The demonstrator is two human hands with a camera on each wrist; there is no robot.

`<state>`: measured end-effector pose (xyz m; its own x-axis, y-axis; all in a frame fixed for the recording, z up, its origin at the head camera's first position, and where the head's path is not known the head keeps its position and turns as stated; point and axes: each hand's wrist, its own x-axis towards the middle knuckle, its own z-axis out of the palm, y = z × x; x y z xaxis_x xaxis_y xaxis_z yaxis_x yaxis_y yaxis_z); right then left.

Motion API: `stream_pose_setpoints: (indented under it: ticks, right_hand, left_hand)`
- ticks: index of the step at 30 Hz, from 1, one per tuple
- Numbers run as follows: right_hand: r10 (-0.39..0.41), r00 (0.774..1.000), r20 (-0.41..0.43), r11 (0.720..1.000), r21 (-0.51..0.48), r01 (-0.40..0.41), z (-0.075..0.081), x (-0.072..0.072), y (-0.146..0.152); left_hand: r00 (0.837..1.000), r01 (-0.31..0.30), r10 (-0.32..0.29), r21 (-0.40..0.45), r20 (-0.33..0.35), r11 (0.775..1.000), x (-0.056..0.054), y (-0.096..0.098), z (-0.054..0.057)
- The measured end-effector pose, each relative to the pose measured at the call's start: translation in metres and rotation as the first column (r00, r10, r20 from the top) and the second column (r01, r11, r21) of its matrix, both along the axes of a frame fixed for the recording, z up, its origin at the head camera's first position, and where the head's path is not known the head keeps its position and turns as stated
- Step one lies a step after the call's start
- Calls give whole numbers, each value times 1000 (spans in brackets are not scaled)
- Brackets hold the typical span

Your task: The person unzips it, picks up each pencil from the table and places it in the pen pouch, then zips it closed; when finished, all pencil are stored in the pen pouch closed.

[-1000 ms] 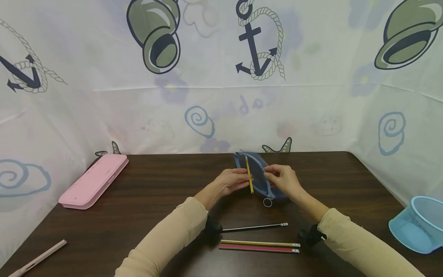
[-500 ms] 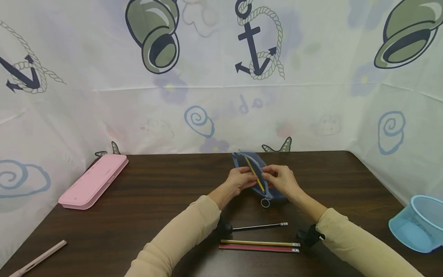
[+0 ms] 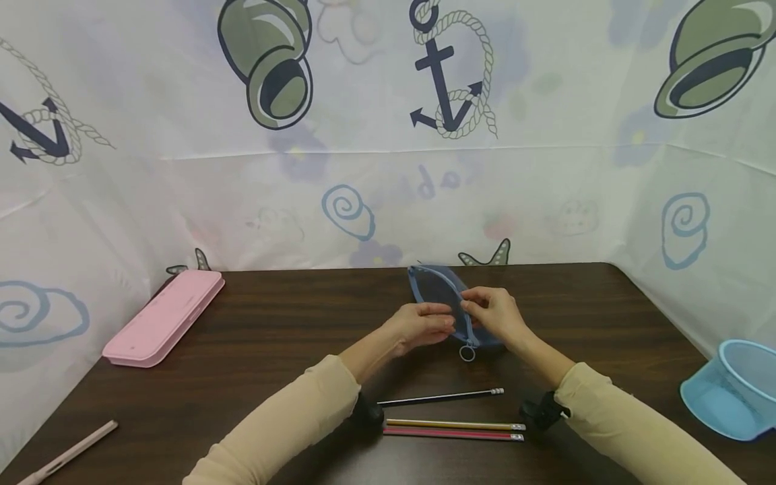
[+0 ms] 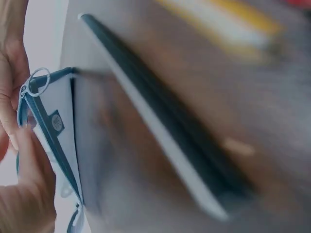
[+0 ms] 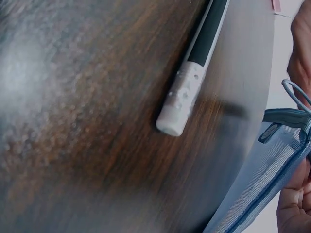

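A blue mesh zip pouch (image 3: 445, 286) with a ring on its zip stands with its mouth spread at the back of the table. My right hand (image 3: 494, 313) pinches the pouch's right edge; it also shows in the right wrist view (image 5: 294, 204). At the mouth's near left side is my left hand (image 3: 424, 327), fingers fairly straight, with nothing visible in it. The yellow pencil is out of sight. Nearer lie a black pencil (image 3: 442, 397), a gold pencil (image 3: 455, 424) and a red pencil (image 3: 451, 434), erasers to the right.
A pink pencil case (image 3: 164, 316) lies at the back left of the table. Toward the front left is a thin pale pink stick-like thing (image 3: 69, 453). A translucent blue container (image 3: 733, 394) is at the right edge. Printed cloth (image 3: 388, 202) walls off the back and sides.
My left hand has lowered the yellow pencil into the pouch and released it; its fingers have straightened and drawn back slightly. My right hand keeps hold of the pouch's edge.
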<state>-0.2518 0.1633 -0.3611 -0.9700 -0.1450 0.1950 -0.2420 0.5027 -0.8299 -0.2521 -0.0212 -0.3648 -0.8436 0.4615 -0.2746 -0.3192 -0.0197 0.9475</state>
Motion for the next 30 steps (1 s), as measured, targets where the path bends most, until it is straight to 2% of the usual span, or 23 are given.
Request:
stream_pose_setpoints:
  ticks: [2,4,6,8,16,21,25,30]
  right_hand:
    - [0,1000,4,1000,0,0,0,0,1]
    - [-5,1000,6,1000,1,5,0,0,1]
    - [-5,1000,0,1000,2,5,0,0,2]
    - [-4,1000,-5,1000,3,4,0,0,2]
    - [-5,1000,-14,1000,-2,5,-1,0,4]
    - [-10,1000,-13,1000,4,10,0,0,4]
    - [-5,1000,-9,1000,7,5,1,0,3]
    - [-9,1000,-3,1000,9,9,0,1,4]
  left_hand:
    - [991,132,-132,-41,7,990,8,-10,-2]
    - [967,254,-254,-89,13,963,15,-20,-5]
    - [939,342,-343,-141,18,929,21,-30,-8]
    - [918,392,-395,-182,19,902,25,-37,-11]
    - [886,450,-464,-267,14,852,33,-48,-13]
    - [869,454,-492,-319,-47,832,36,-49,-12]
    - [855,457,-510,-330,-91,826,39,-49,-13]
    - [822,462,-548,-378,-157,802,41,-47,-13]
